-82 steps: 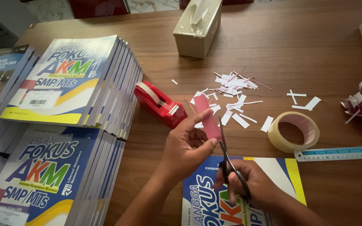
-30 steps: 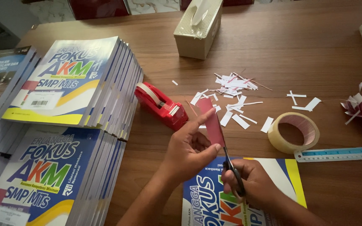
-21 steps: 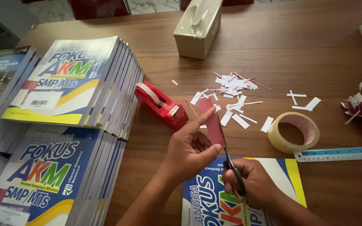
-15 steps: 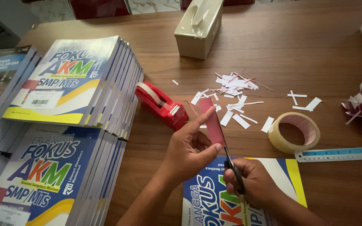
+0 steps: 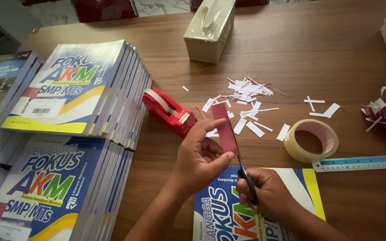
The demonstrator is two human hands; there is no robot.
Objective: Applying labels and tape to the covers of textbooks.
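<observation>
Here, head view: red paper strip [image 5: 224,127] pinched in left hand [image 5: 197,160], held above worktop [image 5: 336,53], long axis near upright, top tilted slightly left. Scissors [image 5: 246,178] gripped in right hand [image 5: 269,196], blades pointed up at strip's lower edge. Red tape dispenser [image 5: 168,111] just beside.

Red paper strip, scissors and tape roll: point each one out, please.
red paper strip [image 5: 225,127], head view, middle of the strip above the thumb.
scissors [image 5: 249,185], head view, black handle in the right hand.
tape roll [image 5: 292,149], head view, outer left wall.

Book-covering workplace, stacked textbooks [image 5: 74,87], tape dispenser [image 5: 168,111], wooden table [image 5: 327,53]
</observation>
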